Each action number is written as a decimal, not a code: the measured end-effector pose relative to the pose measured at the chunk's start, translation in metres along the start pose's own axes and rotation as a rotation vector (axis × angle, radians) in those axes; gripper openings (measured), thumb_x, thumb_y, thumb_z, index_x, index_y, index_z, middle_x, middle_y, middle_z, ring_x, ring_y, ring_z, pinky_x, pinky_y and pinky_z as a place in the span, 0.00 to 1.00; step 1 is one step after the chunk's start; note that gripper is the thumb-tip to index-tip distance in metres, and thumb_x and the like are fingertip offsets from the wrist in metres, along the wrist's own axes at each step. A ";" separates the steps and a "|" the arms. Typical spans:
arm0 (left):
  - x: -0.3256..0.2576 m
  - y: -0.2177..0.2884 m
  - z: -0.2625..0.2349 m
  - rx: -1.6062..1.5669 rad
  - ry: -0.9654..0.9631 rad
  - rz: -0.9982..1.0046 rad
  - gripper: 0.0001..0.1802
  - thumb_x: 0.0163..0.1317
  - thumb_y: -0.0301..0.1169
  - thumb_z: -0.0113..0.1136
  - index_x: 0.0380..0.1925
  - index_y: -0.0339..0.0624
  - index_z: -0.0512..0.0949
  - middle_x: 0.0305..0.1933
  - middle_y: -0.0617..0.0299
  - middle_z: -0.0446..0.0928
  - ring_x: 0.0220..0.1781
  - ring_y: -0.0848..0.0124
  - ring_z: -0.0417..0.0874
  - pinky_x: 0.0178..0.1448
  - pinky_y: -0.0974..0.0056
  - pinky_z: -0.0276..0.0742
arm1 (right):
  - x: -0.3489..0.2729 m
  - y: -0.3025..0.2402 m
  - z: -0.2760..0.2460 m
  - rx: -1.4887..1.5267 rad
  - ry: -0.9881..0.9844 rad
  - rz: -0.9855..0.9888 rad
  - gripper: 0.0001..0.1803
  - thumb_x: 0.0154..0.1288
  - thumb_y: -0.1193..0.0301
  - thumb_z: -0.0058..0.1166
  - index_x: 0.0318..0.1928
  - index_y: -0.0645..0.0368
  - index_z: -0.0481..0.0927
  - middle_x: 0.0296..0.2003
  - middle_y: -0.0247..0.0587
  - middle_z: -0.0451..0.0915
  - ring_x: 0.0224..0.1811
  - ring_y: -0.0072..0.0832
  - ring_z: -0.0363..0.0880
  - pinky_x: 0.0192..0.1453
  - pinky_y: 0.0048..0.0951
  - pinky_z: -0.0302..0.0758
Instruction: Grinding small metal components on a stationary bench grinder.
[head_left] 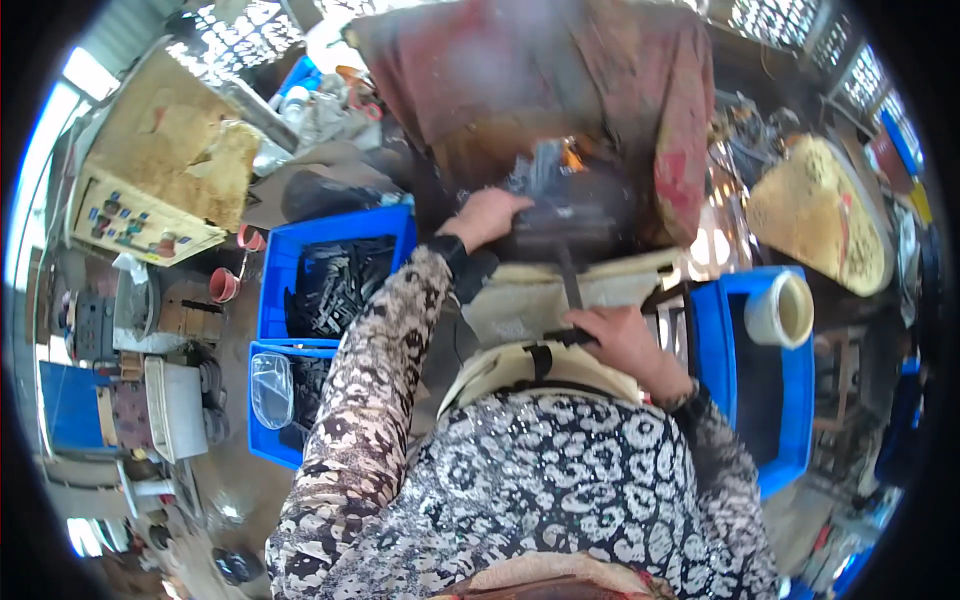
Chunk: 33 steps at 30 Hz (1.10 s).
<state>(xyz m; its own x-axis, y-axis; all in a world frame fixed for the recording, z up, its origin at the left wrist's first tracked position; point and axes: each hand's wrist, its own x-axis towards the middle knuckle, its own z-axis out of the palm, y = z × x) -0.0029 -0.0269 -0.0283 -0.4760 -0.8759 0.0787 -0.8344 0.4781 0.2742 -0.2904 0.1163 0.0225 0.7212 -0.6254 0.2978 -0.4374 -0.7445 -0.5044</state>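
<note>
My left hand point(485, 218) reaches to the edge of a dark, blurred machine point(565, 215) under a reddish-brown cloth hood point(530, 75). Its fingers are closed, pointing right; whatever they hold, if anything, is hidden. Pale, light-catching shapes and a small orange glow show in the machine's opening. From the machine a dark narrow bar point(570, 275) runs toward me. My right hand point(625, 342), near my waist, is closed around a short black piece point(568, 337) close to the bar's near end. A pale cloth point(515, 300) lies below the machine.
On the left, two blue crates point(268, 290) hold many black pieces; a clear plastic container point(272, 388) sits on the nearer one. To the right stands another blue crate point(800, 400) with a cream pot point(790, 312) at its edge. Stained boards point(165, 140) flank the machine.
</note>
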 end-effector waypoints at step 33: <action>-0.053 0.039 0.003 -0.092 0.434 -0.445 0.13 0.58 0.29 0.54 0.43 0.40 0.79 0.40 0.47 0.79 0.44 0.50 0.81 0.48 0.51 0.78 | 0.293 0.118 -0.071 -0.017 0.451 0.324 0.17 0.60 0.61 0.58 0.46 0.57 0.80 0.34 0.52 0.82 0.41 0.46 0.81 0.44 0.40 0.74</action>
<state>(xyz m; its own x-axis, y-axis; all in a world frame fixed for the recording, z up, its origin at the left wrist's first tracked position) -0.0106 0.0386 -0.0248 0.0833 -0.9456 0.3145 -0.8900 0.0714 0.4503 -0.1688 -0.1714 0.1079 0.2484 -0.8581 0.4495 -0.6099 -0.4990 -0.6156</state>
